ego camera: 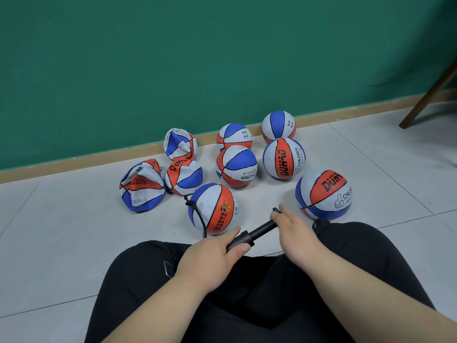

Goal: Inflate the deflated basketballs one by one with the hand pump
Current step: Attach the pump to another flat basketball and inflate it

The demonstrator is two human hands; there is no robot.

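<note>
The left hand (210, 258) grips the barrel of a black tubular hand pump (259, 231), the right hand (294, 231) its handle. The pump slants toward upper right, its thin black hose (201, 220) reaching the red-white-blue rubber basketball (214, 209) beyond the left hand.

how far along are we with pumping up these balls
Five basketballs at the back and right look round and full. The nearest ball has the hose running to it, with the left hand gripping the pump and the right hand gripping its handle. At least three crumpled balls remain on the left.
</note>
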